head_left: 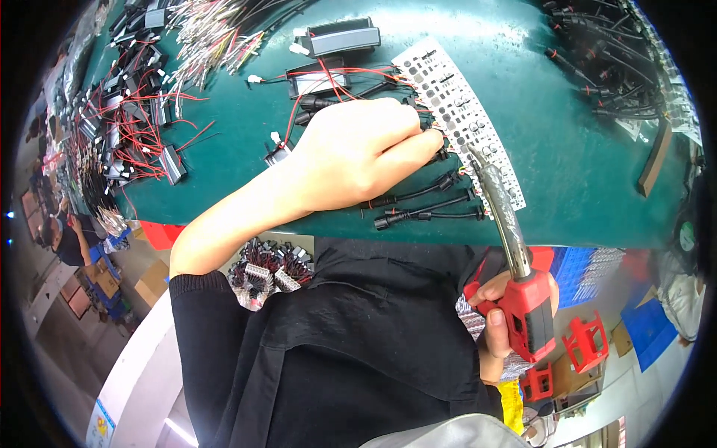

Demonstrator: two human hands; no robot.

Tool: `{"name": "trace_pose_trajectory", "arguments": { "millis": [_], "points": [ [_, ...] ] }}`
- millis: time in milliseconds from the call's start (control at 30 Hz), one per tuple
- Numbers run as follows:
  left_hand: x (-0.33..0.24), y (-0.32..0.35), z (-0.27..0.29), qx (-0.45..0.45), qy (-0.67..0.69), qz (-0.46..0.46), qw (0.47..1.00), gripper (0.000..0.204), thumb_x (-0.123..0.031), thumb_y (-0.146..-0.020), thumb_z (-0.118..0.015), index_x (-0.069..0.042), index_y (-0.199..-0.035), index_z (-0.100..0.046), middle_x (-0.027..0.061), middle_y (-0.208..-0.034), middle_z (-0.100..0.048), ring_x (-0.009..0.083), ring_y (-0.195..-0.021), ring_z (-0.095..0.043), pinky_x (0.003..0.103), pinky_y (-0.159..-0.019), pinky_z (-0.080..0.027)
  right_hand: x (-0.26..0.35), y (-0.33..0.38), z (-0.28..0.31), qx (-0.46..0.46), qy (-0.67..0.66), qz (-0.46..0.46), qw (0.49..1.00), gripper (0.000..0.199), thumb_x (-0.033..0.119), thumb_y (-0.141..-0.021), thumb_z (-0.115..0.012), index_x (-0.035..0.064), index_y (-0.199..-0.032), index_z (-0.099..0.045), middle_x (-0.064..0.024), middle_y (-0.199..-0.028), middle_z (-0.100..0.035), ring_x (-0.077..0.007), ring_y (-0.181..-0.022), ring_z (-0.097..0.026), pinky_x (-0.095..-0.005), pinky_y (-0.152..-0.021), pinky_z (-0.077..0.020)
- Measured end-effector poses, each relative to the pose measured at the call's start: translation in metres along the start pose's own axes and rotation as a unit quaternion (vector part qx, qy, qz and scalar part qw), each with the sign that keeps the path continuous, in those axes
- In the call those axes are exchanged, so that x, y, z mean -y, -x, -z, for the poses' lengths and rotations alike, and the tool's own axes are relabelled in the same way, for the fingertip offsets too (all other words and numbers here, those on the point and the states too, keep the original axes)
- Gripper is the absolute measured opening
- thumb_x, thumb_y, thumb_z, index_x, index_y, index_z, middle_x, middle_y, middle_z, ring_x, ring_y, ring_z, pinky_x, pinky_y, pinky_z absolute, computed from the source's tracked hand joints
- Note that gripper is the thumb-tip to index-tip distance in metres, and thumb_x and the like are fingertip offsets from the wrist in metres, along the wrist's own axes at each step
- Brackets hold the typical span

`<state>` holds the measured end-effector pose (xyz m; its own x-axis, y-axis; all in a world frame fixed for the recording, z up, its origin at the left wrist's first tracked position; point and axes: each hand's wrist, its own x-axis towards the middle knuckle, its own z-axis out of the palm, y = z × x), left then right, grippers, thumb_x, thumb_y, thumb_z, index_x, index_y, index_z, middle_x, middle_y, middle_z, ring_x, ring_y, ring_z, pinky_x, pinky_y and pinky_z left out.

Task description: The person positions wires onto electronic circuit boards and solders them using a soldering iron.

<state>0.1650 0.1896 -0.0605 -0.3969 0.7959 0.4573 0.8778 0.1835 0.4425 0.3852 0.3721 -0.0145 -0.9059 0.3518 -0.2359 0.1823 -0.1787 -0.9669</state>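
A long white circuit board panel (467, 123) lies on the green table, covered in rows of small black and silver parts. My left hand (366, 149) is closed, its fingertips at the board's left edge; what they pinch is hidden beneath the hand. My right hand (494, 328) grips a red and black soldering gun (526, 317) by its handle. The gun's metal barrel slants up over the board, and its tip is close to the left fingers. Black cables (429, 209) with connectors run from the board's left edge. Red wires join the upper part to grey metal housings (343, 37).
Several grey housings with red wires (138, 119) heap up at the left. A bundle of pale-tipped wires (216, 45) lies at the far left. Black cables (612, 60) are at the far right, near a brown strip (655, 158). Below stand red stools (585, 342) and a blue crate (579, 276).
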Motion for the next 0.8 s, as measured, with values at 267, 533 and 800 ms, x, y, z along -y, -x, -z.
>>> {"name": "trace_pose_trajectory", "arguments": {
  "millis": [267,533,800],
  "points": [
    [0.000,0.000,0.000,-0.013,-0.008,-0.005,1.000,0.023,0.002,-0.065,-0.071,-0.001,-0.088,-0.065,0.0034,-0.062,-0.051,0.0157,-0.049,-0.050,0.027,-0.041,-0.039,-0.008,-0.003,-0.003,0.022,0.039,0.030,0.999,0.067,0.004,-0.078,-0.065,0.0078,-0.133,-0.028,-0.0191,-0.088,-0.062,-0.0228,-0.073,-0.062,-0.0349,-0.068,-0.0526],
    [-0.002,0.000,0.001,0.000,-0.014,-0.004,1.000,0.023,0.001,-0.066,-0.070,0.000,-0.088,-0.065,0.0034,-0.064,-0.052,0.0152,-0.050,-0.050,0.027,-0.041,-0.039,-0.006,-0.004,-0.004,0.027,0.083,-0.006,0.996,0.066,0.004,-0.079,-0.065,0.0073,-0.133,-0.029,-0.0187,-0.088,-0.063,-0.0206,-0.072,-0.063,-0.0322,-0.067,-0.0529],
    [-0.004,-0.001,0.002,0.009,-0.021,0.005,1.000,0.021,0.000,-0.067,-0.069,0.000,-0.088,-0.065,0.0034,-0.064,-0.052,0.0153,-0.050,-0.051,0.026,-0.042,-0.039,-0.002,-0.013,-0.002,0.054,0.037,0.024,0.998,0.066,0.007,-0.078,-0.065,0.0109,-0.134,-0.029,-0.0183,-0.087,-0.061,-0.0246,-0.074,-0.061,-0.0347,-0.065,-0.0527]
  ]
}}
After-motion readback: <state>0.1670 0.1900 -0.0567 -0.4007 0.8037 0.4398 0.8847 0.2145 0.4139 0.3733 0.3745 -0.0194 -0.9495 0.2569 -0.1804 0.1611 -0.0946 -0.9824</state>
